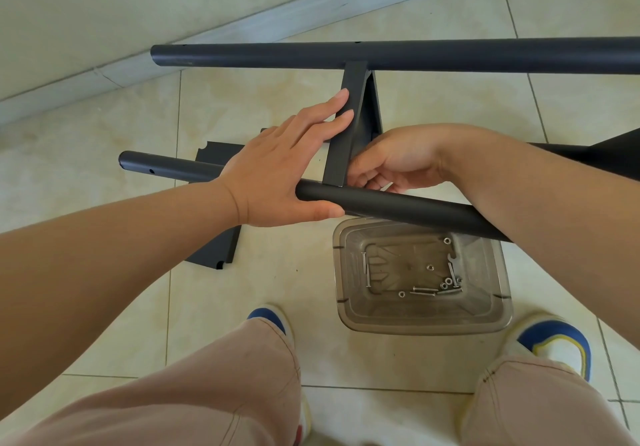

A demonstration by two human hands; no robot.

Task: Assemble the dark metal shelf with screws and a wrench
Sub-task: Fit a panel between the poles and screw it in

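Observation:
Two dark metal tubes lie across the view: a far tube (415,54) and a near tube (398,207). A dark shelf panel (346,140) stands on edge between them. My left hand (277,175) lies over the near tube, fingers straight against the panel's side and thumb under the tube. My right hand (391,163) is curled at the panel's right side where it meets the near tube; what its fingertips hold is hidden. A clear plastic box (422,321) on the floor below holds several screws, washers and a small flat wrench (452,265).
Another dark panel (214,248) lies flat on the tiled floor under my left forearm. More of the frame reaches off to the right (609,154). A wall skirting (242,26) runs behind. My knees and blue-and-white shoes (557,345) are at the bottom.

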